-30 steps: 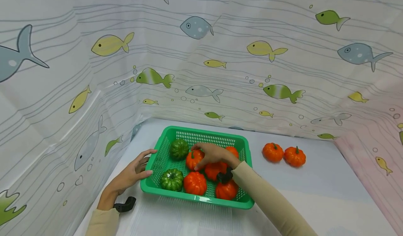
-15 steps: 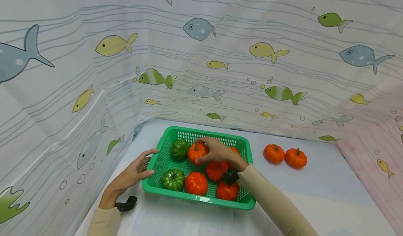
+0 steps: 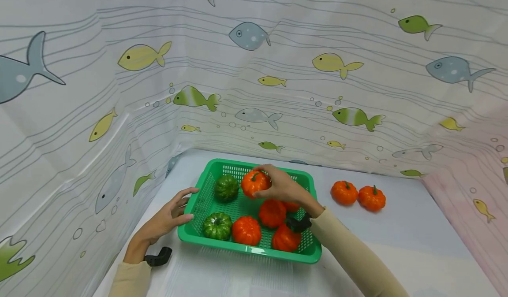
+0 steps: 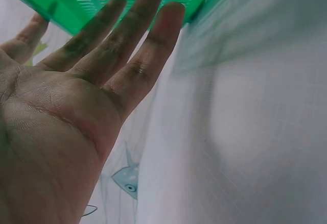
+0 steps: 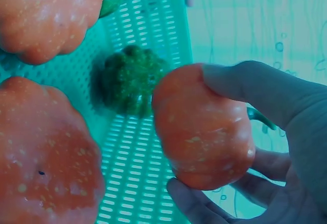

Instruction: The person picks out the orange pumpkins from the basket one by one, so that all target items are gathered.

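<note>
Above the far half of a green plastic basket [image 3: 254, 251], my right hand [image 3: 282, 187] grips a small orange pumpkin [image 3: 254, 183] between thumb and fingers. Its green stem shows in the head view, and in the right wrist view the pumpkin [image 5: 204, 127] hangs over the basket floor. My left hand [image 3: 168, 215] lies at the basket's left side, fingers extended, fingertips right at the wall, as the left wrist view also shows of the fingers [image 4: 148, 55]. Inside the basket are a dark green pumpkin [image 3: 226, 188], a glossy green pumpkin [image 3: 217, 226] and several orange-red ones [image 3: 246, 231].
Two orange pumpkins, one on the left [image 3: 344, 193] and one on the right [image 3: 371, 198], sit on the white table [image 3: 381, 244] right of the basket. A fish-patterned curtain [image 3: 254, 90] encloses the back and sides.
My right hand has lifted the orange pumpkin up from the basket floor and moved it slightly right and away from me. The left hand stays at the basket's side.
</note>
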The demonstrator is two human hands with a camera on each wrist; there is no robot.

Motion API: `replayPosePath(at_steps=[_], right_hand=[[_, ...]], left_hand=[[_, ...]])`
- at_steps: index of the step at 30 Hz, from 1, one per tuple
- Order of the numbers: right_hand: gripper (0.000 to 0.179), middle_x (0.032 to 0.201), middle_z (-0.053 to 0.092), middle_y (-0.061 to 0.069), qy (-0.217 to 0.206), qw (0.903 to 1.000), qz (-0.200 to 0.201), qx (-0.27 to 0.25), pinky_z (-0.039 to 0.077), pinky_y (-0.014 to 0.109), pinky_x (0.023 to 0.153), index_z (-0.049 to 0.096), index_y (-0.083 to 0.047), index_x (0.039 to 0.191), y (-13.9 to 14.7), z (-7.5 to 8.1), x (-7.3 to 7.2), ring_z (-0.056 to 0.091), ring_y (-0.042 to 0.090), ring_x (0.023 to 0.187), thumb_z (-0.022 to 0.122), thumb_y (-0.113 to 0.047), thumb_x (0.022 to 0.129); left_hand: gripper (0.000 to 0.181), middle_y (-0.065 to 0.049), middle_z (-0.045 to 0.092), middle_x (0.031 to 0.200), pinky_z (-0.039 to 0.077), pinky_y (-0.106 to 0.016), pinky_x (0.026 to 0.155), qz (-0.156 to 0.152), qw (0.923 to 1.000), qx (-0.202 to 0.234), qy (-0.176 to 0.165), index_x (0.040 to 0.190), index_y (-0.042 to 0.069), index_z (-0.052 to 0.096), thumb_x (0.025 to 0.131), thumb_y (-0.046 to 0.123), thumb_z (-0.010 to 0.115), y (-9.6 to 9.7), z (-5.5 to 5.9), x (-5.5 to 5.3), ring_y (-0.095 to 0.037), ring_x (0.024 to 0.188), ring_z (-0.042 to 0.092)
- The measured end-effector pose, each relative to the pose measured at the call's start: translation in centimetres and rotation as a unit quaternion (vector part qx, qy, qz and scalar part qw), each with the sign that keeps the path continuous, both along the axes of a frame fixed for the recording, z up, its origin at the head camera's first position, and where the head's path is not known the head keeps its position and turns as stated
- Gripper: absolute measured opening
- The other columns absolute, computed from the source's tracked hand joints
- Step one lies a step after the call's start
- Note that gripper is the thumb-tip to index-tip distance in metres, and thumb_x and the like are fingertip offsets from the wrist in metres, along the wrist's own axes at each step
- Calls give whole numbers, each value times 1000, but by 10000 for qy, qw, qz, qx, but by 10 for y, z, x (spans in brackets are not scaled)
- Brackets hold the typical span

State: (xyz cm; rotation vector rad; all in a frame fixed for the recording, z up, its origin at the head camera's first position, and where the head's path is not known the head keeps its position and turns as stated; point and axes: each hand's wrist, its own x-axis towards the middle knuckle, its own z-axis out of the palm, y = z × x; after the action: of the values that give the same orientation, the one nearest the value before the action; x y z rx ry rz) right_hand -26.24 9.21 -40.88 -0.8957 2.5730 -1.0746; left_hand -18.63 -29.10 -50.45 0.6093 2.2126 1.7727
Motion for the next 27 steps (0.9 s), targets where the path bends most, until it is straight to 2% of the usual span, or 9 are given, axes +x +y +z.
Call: replayPosePath(at_steps=[4, 10, 16, 21, 27], right_hand=[[74, 136, 55, 7, -9, 9998, -145, -166, 59, 32, 79, 49, -13, 149, 2, 6, 4, 61, 21, 106, 85, -30, 87], [74, 135, 57, 7, 217, 9992, -180, -280, 59, 32, 79, 49, -14, 149, 9, 14, 11, 61, 21, 105, 86, -26, 87], [75, 136, 56, 4, 218, 9984, -401, -324, 59, 34, 81, 50, -17, 149, 20, 18, 17, 60, 22, 107, 87, -26, 85], [76, 136, 57, 3, 218, 9975, -591, -315, 58, 41, 86, 49, -19, 150, 33, 17, 21, 59, 25, 111, 87, -28, 85], [76, 138, 57, 6, 167, 9966, -664, -468, 58, 43, 89, 48, -21, 151, 49, 17, 24, 60, 28, 115, 86, -35, 86]], left_hand=[[71, -22, 11, 168, 31, -77, 107, 12, 10000, 7, 32, 163, 26, 25, 104, 9, 60, 0, 0, 1, -60, 148, 15], [70, -26, 14, 165, 39, -73, 105, -123, 9999, 101, 1, 163, 23, 24, 104, 8, 58, 0, 0, 0, -61, 146, 19], [71, -25, 9, 167, 33, -76, 106, -178, 9998, 127, 18, 163, 22, 23, 104, 7, 58, -2, 0, 0, -61, 147, 14], [71, -23, 7, 168, 29, -79, 107, -211, 9997, 105, 1, 163, 23, 22, 104, 7, 58, -2, 1, -1, -61, 148, 11], [71, -24, 8, 167, 31, -77, 107, -232, 9996, 128, -22, 163, 22, 22, 104, 7, 58, -2, 2, 0, -61, 148, 12]])
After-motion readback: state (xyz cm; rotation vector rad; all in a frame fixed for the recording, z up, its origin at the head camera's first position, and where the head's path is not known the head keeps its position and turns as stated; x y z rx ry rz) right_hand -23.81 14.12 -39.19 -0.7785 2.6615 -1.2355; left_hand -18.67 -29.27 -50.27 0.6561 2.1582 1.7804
